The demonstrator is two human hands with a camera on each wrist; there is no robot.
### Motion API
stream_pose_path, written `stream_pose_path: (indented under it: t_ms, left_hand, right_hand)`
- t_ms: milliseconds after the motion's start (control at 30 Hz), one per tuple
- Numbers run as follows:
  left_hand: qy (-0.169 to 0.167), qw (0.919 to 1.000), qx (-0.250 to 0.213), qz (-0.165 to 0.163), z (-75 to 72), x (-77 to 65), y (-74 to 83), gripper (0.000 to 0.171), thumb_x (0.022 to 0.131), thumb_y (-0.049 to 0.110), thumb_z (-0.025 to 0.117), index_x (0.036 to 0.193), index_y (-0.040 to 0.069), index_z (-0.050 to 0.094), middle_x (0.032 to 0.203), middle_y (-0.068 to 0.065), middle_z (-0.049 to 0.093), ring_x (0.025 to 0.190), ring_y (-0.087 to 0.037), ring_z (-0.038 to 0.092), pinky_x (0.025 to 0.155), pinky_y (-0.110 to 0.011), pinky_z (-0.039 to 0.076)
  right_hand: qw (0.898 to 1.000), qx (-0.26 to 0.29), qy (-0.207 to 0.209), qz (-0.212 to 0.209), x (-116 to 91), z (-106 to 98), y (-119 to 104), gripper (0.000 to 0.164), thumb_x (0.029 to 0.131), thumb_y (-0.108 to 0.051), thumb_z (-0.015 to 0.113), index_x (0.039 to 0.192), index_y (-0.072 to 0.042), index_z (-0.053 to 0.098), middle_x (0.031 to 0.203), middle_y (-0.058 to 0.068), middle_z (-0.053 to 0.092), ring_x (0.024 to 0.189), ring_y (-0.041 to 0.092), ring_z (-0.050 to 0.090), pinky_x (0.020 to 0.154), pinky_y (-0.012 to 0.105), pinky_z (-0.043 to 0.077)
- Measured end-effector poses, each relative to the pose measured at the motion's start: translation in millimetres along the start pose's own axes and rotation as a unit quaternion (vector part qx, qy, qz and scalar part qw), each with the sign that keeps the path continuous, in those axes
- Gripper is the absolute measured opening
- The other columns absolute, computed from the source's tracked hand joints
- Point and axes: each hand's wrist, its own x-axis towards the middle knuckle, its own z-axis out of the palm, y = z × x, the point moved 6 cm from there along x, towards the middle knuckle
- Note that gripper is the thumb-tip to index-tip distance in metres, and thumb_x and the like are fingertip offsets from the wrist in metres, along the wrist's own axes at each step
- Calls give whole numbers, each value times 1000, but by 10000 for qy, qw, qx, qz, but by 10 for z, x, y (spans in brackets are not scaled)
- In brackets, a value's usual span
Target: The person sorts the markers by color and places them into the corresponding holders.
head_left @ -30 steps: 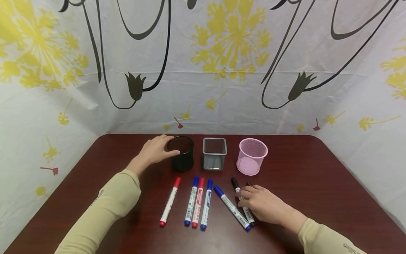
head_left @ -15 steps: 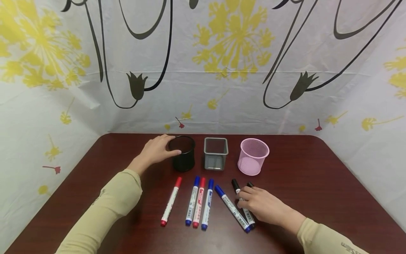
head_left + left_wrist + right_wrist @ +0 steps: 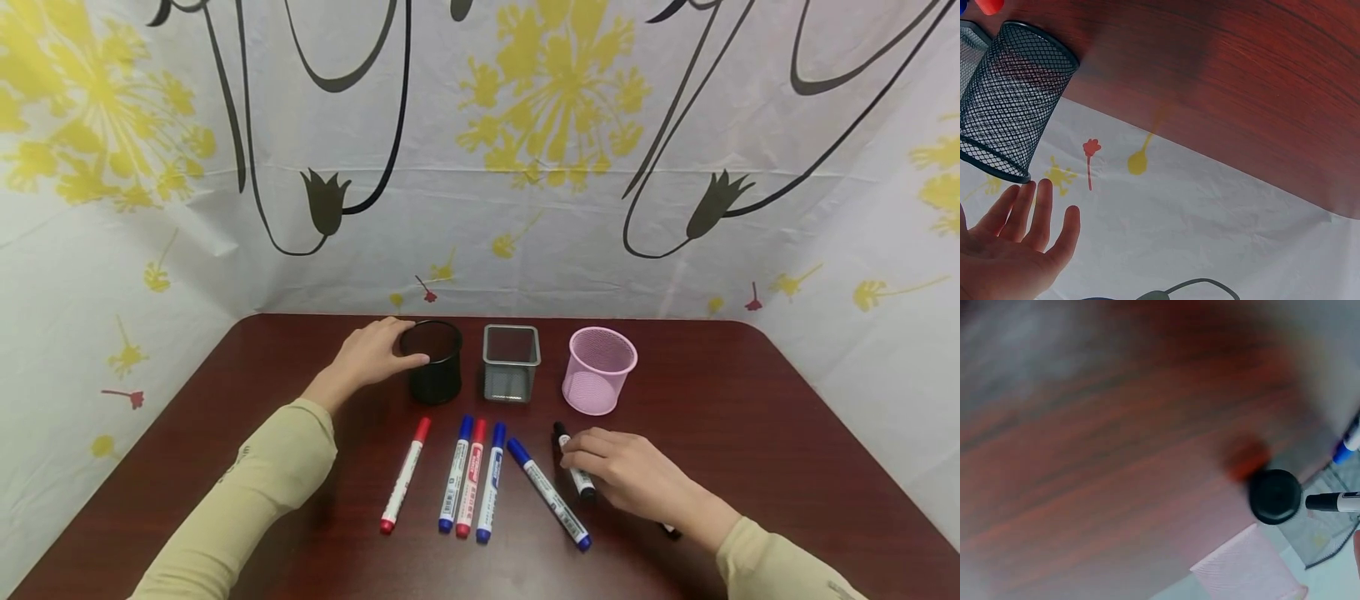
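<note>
A: Left hand (image 3: 366,353) up at the black cup (image 3: 437,382), thumb across the front, fingers at the far side of the rim. Why there?

B: Steadying it, I'd judge. Light touch, though: fingers spread, nearly straight, no tight wrap in the left wrist view.

A: And the right hand (image 3: 626,471)?

B: Fingers bent over a black marker (image 3: 581,482), apparently pinching its middle, both ends poking out. Is it off the table (image 3: 720,400)? I can't tell.

A: Beside it lies a slanted blue marker (image 3: 551,497); well left, a red marker (image 3: 405,479), cap pointing away from the person.

B: Handy for grabbing from above, probably.

A: Now the arms!

B: Left one stretches diagonally forward; right one comes in low, palm down, wrist above another black marker (image 3: 670,531), just its end peeping out.
</note>
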Motion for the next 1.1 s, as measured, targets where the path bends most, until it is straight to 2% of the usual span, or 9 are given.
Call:
stream_pose_path:
  t_ms: [100, 233, 367, 500, 733, 967, 1100]
  left_hand:
    - [-3, 10000, -12, -3, -7, -1, -1, 71, 77, 53, 58, 126, 3, 48, 120, -16, 49, 107, -31, 46, 85, -47, 37]
    - [-3, 10000, -51, -10, -14, -4, -2, 71, 77, 53, 58, 126, 2, 47, 120, -16, 49, 107, -31, 46, 85, -47, 37]
    - [10, 10000, -72, -19, -18, -1, -3, 71, 77, 53, 58, 126, 2, 48, 119, -16, 49, 107, -31, 46, 85, -47, 37]
    - [-5, 10000, -86, -23, -14, 0, -4, 72, 77, 53, 58, 126, 2, 48, 119, -16, 49, 107, -31, 46, 85, -47, 37]
    - [-55, 9999, -122, -65, -7, -2, -8, 72, 77, 54, 58, 126, 2, 47, 120, -16, 49, 107, -30, 46, 86, -47, 36]
    - [-59, 9999, -128, -71, -10, -4, -11, 72, 77, 54, 58, 126, 2, 47, 120, -16, 49, 107, -30, 46, 85, -47, 37]
    - [-74, 9999, -117, -79, -3, 4, -15, 71, 77, 53, 57, 126, 2, 47, 119, -16, 49, 106, -30, 47, 85, -46, 37]
  right_hand:
    - [9994, 181, 189, 207, 27, -89, 21, 29, 79, -5, 39, 94, -12, 62, 98, -3, 57, 92, 11, 55, 71, 27, 46]
    - [9950, 697, 434, 573, 57, -189, 72, 27, 75, -4, 49, 98, -11, 61, 100, -5, 57, 91, 9, 55, 73, 24, 44]
    - [9839, 1349, 911, 742, 124, -287, 100, 22, 78, -7, 59, 99, -10, 61, 98, -5, 58, 87, 7, 55, 74, 19, 41]
    - [9703, 1795, 1275, 1005, 210, -379, 111, 30, 70, 0, 66, 98, -11, 62, 93, -4, 60, 81, 6, 54, 71, 17, 40]
    - [9505, 2134, 1217, 1900, 335, -479, 189, 33, 73, -2, 68, 100, -18, 61, 94, -6, 61, 85, 8, 56, 75, 22, 42]
    - [9308, 2485, 1243, 2377, 494, -519, 261, 25, 78, -3, 64, 100, -15, 61, 95, -4, 62, 76, 7, 59, 56, 23, 48]
    - [9314, 2372, 1285, 2443, 606, -525, 291, 23, 79, -9, 64, 102, -15, 62, 95, -6, 62, 76, 7, 58, 55, 22, 47]
